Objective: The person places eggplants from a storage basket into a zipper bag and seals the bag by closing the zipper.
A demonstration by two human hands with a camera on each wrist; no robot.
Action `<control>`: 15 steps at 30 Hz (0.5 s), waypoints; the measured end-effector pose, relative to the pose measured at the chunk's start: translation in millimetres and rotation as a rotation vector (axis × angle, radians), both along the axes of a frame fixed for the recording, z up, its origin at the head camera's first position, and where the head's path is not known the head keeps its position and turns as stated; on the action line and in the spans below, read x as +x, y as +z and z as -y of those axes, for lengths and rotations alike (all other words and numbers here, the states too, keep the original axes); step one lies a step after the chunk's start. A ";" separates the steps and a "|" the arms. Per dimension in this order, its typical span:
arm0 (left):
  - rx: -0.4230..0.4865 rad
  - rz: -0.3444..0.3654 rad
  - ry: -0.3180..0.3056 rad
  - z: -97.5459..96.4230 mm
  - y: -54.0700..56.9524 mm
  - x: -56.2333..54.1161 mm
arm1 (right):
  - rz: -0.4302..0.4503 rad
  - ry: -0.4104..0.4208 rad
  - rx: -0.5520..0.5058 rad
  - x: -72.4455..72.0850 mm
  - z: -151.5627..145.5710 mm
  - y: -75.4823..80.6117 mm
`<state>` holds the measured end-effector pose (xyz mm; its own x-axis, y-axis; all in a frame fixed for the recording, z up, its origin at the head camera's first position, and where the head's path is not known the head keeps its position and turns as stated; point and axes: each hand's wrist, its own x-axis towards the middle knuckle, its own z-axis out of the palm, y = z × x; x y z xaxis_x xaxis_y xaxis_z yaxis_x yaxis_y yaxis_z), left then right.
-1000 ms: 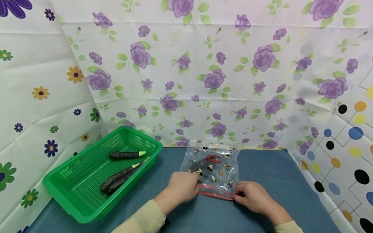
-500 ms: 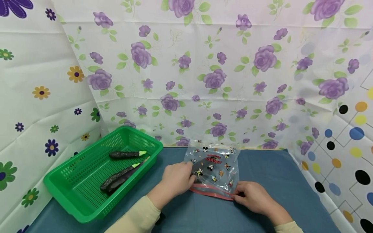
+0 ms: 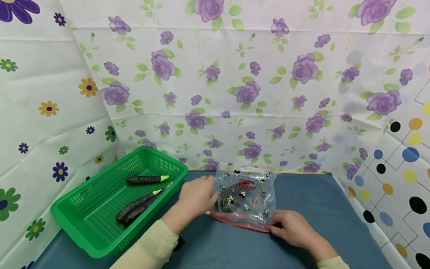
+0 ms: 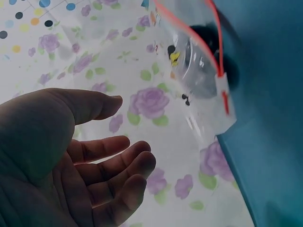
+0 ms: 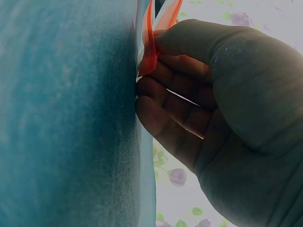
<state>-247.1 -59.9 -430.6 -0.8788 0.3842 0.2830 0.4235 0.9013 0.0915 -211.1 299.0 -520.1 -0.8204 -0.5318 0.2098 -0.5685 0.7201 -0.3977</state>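
Note:
A clear zip bag (image 3: 248, 186) with cartoon prints and a red zip strip (image 3: 235, 220) lies on the blue cloth, its mouth toward me. A dark object (image 4: 203, 38) shows through the bag's mouth in the left wrist view. My right hand (image 3: 290, 226) pinches the right end of the red strip between thumb and fingers. My left hand (image 3: 197, 196) is beside the bag's left edge, fingers loosely bent and holding nothing. In the left wrist view a white slider (image 4: 222, 82) sits at the strip's end, apart from the left hand (image 4: 90, 156), and the mouth gapes.
A green perforated basket (image 3: 97, 248) stands on the left with several eggplants inside, among them one eggplant (image 3: 144, 179) near its back end. A blue cloth (image 3: 309, 198) covers the table. Flowered sheets (image 3: 201, 138) hang behind and at the sides.
My left hand has left the red strip and moved left and slightly away from me, baring the strip's left end. The right hand keeps its pinch in the same place.

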 end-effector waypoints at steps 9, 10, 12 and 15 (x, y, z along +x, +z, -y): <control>0.012 -0.015 0.038 13.8 15.3 -5.1 | 0.011 -0.007 0.000 0.7 0.7 0.5; 0.015 -0.015 0.042 15.3 16.8 -5.4 | 0.012 -0.008 0.001 0.7 0.6 0.5; 0.017 -0.018 0.051 18.3 19.9 -6.5 | 0.014 -0.008 0.002 0.6 0.5 0.4; 0.010 -0.014 0.063 22.7 24.7 -8.0 | 0.019 -0.006 0.004 0.3 0.2 0.2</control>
<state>-255.1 -82.6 -405.9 -0.8971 0.3253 0.2988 0.3672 0.9252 0.0952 -210.8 298.8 -520.0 -0.8276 -0.5273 0.1926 -0.5564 0.7252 -0.4055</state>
